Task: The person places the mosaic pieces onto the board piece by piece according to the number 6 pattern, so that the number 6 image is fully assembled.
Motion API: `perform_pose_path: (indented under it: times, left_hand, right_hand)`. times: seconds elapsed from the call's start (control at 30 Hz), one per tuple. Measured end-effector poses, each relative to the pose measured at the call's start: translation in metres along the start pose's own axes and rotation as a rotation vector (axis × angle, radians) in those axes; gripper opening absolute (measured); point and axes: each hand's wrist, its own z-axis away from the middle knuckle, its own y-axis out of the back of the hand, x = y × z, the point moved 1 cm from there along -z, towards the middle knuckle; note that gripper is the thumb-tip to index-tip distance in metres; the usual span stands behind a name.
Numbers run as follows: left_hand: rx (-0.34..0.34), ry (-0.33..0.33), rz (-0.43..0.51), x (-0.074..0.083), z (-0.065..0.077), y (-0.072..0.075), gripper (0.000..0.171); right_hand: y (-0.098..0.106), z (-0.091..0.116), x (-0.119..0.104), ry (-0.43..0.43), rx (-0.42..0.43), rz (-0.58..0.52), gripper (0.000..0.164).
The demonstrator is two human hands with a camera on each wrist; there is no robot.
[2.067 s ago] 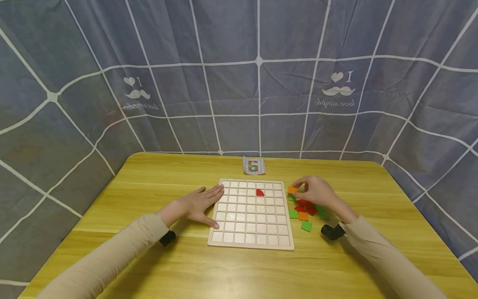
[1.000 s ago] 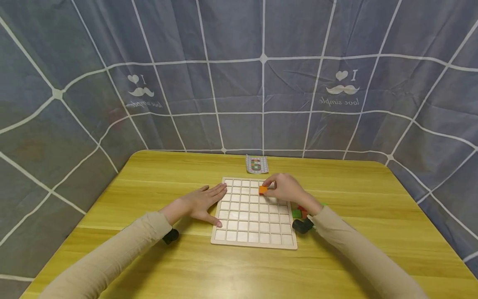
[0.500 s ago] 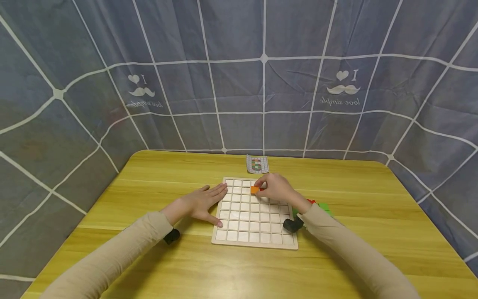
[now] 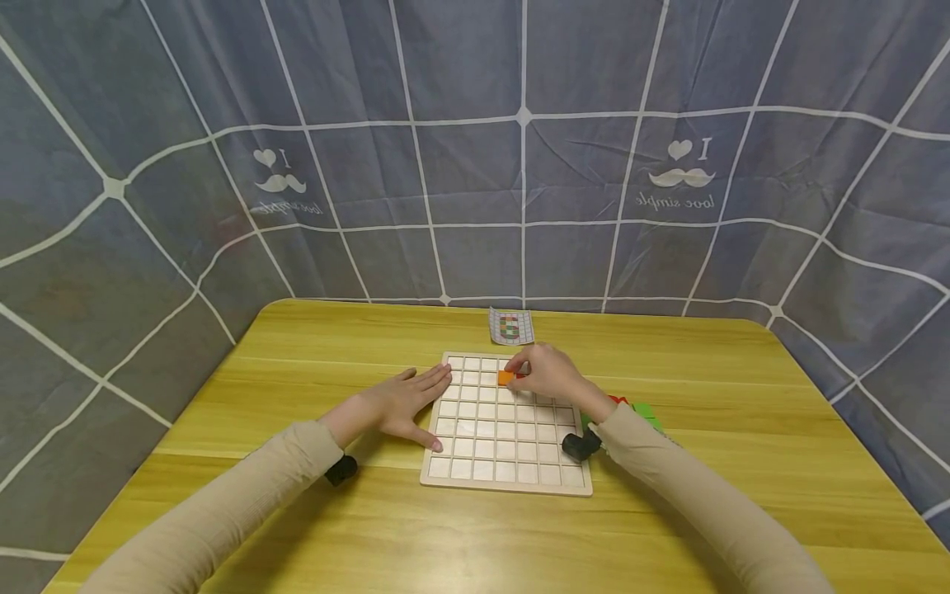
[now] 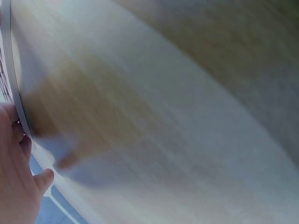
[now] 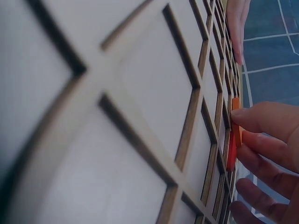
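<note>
A pale wooden grid board [image 4: 475,429] lies on the table in front of me. My left hand [image 4: 401,404] rests with fingers spread on its left edge. In the left wrist view, that hand [image 5: 18,172] meets the board's rim [image 5: 17,100]. Over the upper part of the board, my right hand [image 4: 552,371] pinches an orange square tile [image 4: 505,378] between thumb and fingers. Just right of the tile is a red quarter-round piece [image 4: 521,376], partly covered by the fingers. The right wrist view shows the orange tile [image 6: 236,102] and the red piece [image 6: 231,151] edge-on.
Green tiles [image 4: 644,411] and a red piece [image 4: 618,400] lie right of the board, mostly behind my right forearm. A small patterned card [image 4: 511,327] lies behind the board. A grey grid-patterned curtain [image 4: 475,181] encloses the table's back and sides.
My right hand has carried the orange tile left from the pile onto the board, beside the red piece. It has barely moved in the last half second. The left hand has stayed put.
</note>
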Motion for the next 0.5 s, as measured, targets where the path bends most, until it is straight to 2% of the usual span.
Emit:
perform_pose_path:
  times: [0.5]
  left_hand:
    - [0.000, -0.008, -0.009, 0.0012, 0.0008, 0.0012, 0.112]
  right_hand:
    - [-0.0015, -0.0013, 0.0062, 0.011, -0.005, -0.028, 0.022]
